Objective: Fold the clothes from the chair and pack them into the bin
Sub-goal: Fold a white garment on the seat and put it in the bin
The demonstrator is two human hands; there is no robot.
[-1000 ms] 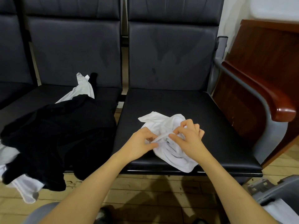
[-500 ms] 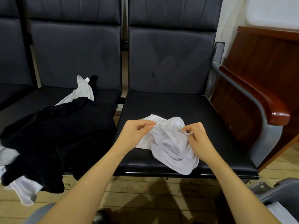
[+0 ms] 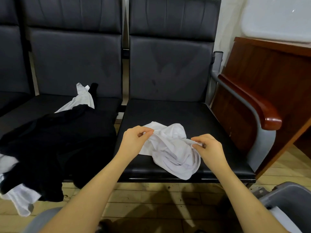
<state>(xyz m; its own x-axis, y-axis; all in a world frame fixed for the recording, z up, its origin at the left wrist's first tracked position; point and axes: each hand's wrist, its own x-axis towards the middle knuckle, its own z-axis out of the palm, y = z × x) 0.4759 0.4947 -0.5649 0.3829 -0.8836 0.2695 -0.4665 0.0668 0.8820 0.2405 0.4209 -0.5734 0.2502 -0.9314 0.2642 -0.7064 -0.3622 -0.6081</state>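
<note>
A crumpled white garment (image 3: 171, 152) lies on the front of the right black chair seat (image 3: 193, 115). My left hand (image 3: 134, 140) pinches its upper left edge between thumb and fingers. My right hand (image 3: 208, 147) pinches its right edge. The cloth between my hands is bunched and wrinkled. A pile of black clothes (image 3: 55, 143) with white clothes (image 3: 80, 100) under it covers the left chair seat and hangs over its front. The grey bin (image 3: 289, 199) sits at the lower right corner, with white cloth (image 3: 284, 221) inside.
Black chair backs (image 3: 171, 61) stand behind both seats. A grey metal armrest with a wooden top (image 3: 252, 101) borders the right seat. A brown wooden desk (image 3: 272, 68) stands to the right. The floor (image 3: 151, 202) below is wooden boards.
My hands, close together on the white garment a second ago, have moved apart, the left going left and the right going right, drawing the cloth wider.
</note>
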